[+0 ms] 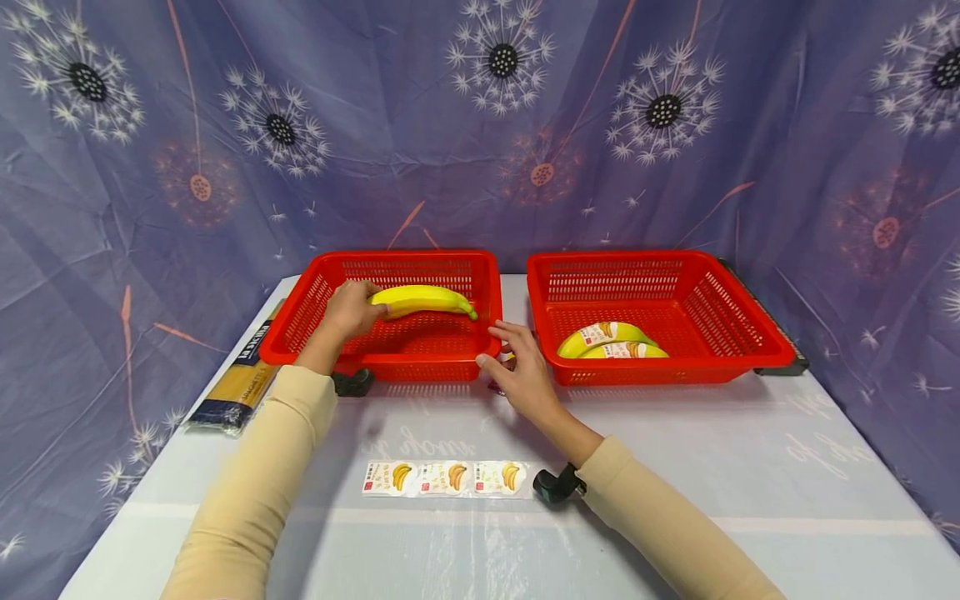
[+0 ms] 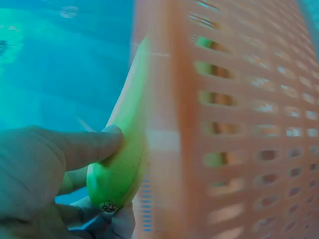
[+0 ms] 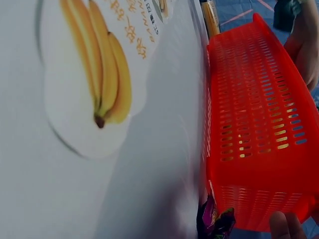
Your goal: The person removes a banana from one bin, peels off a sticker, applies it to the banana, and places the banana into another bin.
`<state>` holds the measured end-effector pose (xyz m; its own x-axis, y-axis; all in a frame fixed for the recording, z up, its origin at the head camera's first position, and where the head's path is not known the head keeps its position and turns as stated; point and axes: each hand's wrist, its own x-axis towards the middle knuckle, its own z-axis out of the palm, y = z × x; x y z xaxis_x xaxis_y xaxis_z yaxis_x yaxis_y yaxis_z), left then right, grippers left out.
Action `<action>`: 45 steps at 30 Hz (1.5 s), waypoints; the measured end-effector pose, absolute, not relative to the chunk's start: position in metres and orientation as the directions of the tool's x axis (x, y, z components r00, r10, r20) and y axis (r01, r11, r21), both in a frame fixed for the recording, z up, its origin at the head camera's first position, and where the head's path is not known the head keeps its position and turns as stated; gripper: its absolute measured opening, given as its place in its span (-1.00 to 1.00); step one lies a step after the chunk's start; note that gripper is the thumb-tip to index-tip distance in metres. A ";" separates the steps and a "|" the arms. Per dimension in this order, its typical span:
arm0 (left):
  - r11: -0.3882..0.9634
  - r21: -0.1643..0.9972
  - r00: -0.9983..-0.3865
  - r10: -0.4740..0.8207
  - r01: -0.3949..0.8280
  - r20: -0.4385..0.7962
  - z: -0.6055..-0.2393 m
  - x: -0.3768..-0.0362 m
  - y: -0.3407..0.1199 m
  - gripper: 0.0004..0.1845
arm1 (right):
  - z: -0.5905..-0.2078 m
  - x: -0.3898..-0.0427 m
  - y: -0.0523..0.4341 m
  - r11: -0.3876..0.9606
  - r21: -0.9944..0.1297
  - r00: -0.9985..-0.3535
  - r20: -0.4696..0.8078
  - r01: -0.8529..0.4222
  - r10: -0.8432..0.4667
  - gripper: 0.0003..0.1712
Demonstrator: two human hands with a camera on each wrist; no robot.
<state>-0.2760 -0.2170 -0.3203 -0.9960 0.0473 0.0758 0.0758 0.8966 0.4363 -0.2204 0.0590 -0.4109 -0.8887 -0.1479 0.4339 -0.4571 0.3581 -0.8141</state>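
Table (image 1: 675, 467) sticker strip (image 1: 446, 479) with banana pictures, writing unreadable

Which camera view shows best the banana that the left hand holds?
The head view: the whole banana shows in the left hand. The left wrist view shows it blurred, partly behind the basket wall; the right wrist view shows none of it.

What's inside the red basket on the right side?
The right basket holds two bananas, each with a sticker, lying near its front wall. The rest of its floor looks bare. The front wall covers the bananas' undersides, so anything beneath them cannot be seen.
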 end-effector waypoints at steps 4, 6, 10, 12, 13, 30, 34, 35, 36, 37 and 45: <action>0.852 0.519 -0.994 0.011 0.064 0.105 -0.299 -0.257 -0.222 -0.51 | -0.409 -0.222 0.061 0.364 -0.814 -0.891 0.427 -0.452 -0.152 -0.48; 0.830 0.554 -0.993 -0.003 0.064 0.119 -0.291 -0.245 -0.224 -0.50 | -0.408 -0.223 0.063 0.367 -0.813 -0.891 0.425 -0.453 -0.158 -0.48; 0.793 0.604 -0.990 -0.006 0.080 0.139 -0.283 -0.218 -0.226 -0.50 | -0.406 -0.224 0.066 0.354 -0.816 -0.889 0.425 -0.458 -0.170 -0.47; 0.783 0.615 -0.989 0.005 0.096 0.147 -0.282 -0.203 -0.228 -0.50 | -0.405 -0.224 0.066 0.347 -0.820 -0.891 0.420 -0.455 -0.175 -0.47; 0.780 0.617 -0.988 0.012 0.104 0.152 -0.283 -0.196 -0.228 -0.51 | -0.405 -0.224 0.066 0.348 -0.821 -0.891 0.417 -0.453 -0.178 -0.47; 0.810 0.540 -0.972 0.161 0.229 0.170 -0.360 -0.130 -0.194 -0.64 | -0.401 -0.222 0.070 0.375 -0.826 -0.907 0.368 -0.421 -0.207 -0.46; 0.812 0.540 -0.974 0.164 0.222 0.154 -0.383 -0.132 -0.175 -0.62 | -0.402 -0.221 0.069 0.371 -0.839 -0.916 0.342 -0.398 -0.211 -0.45; 0.810 0.544 -0.975 0.164 0.220 0.151 -0.387 -0.132 -0.170 -0.62 | -0.402 -0.221 0.069 0.371 -0.841 -0.918 0.336 -0.394 -0.212 -0.45; 0.807 0.547 -0.975 0.164 0.221 0.150 -0.392 -0.133 -0.165 -0.62 | -0.402 -0.220 0.069 0.371 -0.843 -0.919 0.332 -0.390 -0.213 -0.45; 0.806 0.549 -0.975 0.165 0.221 0.150 -0.395 -0.134 -0.161 -0.62 | -0.402 -0.220 0.069 0.370 -0.845 -0.920 0.328 -0.387 -0.214 -0.45; 0.790 0.559 -0.967 0.184 0.252 0.175 -0.413 -0.141 -0.131 -0.61 | -0.403 -0.219 0.068 0.357 -0.851 -0.920 0.323 -0.385 -0.222 -0.44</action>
